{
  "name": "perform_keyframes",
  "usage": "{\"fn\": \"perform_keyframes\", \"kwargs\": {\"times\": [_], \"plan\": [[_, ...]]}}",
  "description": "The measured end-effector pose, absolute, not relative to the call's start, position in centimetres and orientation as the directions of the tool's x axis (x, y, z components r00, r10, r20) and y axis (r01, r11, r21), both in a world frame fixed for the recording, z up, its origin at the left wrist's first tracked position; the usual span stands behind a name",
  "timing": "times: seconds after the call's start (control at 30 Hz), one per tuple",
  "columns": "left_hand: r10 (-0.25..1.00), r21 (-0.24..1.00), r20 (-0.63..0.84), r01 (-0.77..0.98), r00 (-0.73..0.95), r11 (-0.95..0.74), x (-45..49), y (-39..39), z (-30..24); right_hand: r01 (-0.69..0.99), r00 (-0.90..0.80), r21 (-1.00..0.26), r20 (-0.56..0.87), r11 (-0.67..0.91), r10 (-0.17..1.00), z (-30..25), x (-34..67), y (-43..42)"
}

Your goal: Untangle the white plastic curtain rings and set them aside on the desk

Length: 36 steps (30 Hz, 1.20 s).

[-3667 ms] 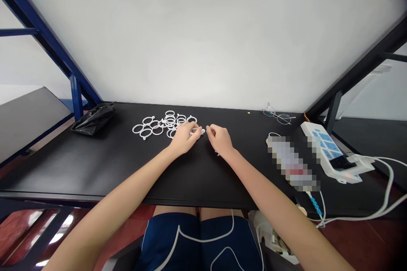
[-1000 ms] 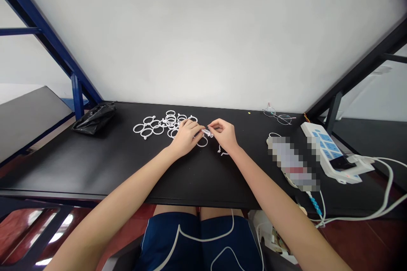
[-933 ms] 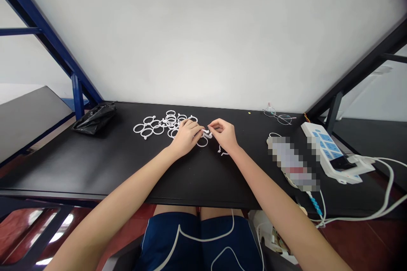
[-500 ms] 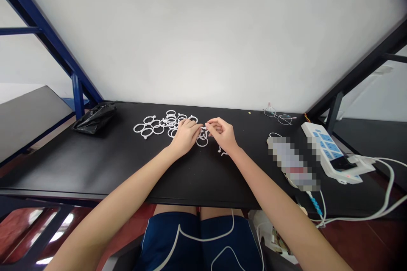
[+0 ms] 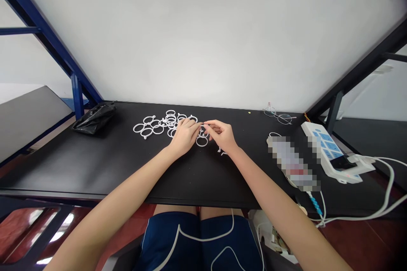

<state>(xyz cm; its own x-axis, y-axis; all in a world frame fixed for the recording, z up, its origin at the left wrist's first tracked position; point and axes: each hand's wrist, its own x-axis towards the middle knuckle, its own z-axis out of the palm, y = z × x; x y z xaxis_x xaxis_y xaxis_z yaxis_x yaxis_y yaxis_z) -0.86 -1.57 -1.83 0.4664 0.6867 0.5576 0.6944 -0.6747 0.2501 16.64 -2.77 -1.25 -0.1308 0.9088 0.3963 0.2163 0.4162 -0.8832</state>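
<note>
Both my hands meet over a white plastic ring (image 5: 202, 141) on the black tabletop. My left hand (image 5: 186, 134) has its fingers closed at the left edge of this ring piece, covering some rings beneath. From the right, my right hand (image 5: 222, 135) pinches the top of the same piece between thumb and fingertips. More white rings (image 5: 158, 126), several with small knobs, lie loosely linked or overlapping left of my hands. A small white plastic piece (image 5: 221, 151) rests just below my right hand. The exact grip points are partly hidden by my fingers.
A black plastic bag (image 5: 97, 118) sits at the far left. Eyeglasses (image 5: 280, 115) lie near the wall. On the right are a blurred-out phone (image 5: 292, 165), a white power strip (image 5: 329, 148) and white cables (image 5: 388, 186). Slanted frames flank the desk.
My right hand's fingertips have shifted slightly left and closer to the left hand, over the ring piece. The rings on the left stay put.
</note>
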Motion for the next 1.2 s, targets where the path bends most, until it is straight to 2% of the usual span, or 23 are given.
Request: {"fn": "perform_keyframes", "kwargs": {"times": [0.5, 0.9, 1.03, 1.2], "plan": [[0.646, 0.317, 0.633, 0.618, 0.427, -0.719, -0.56, -2.27, -1.49, 0.210, -0.089, -0.859, 0.458, 0.466, 0.884, -1.05, 16.59, -3.04], [0.657, 0.331, 0.572, 0.594, 0.491, -0.733, -0.54, -2.34, -1.64, 0.252, -0.065, -0.836, 0.487, 0.487, 0.871, -1.07, 16.42, -3.13], [0.676, 0.384, 0.543, 0.568, 0.499, -0.728, -0.54, -2.43, -1.54, 0.236, -0.073, -0.844, 0.479, 0.482, 0.875, -1.09, 16.38, -3.18], [0.736, 0.511, 0.498, 0.530, 0.459, -0.677, -0.46, -2.41, -1.49, 0.202, -0.073, -0.861, 0.461, 0.466, 0.884, -1.22, 16.41, -3.11]]}}
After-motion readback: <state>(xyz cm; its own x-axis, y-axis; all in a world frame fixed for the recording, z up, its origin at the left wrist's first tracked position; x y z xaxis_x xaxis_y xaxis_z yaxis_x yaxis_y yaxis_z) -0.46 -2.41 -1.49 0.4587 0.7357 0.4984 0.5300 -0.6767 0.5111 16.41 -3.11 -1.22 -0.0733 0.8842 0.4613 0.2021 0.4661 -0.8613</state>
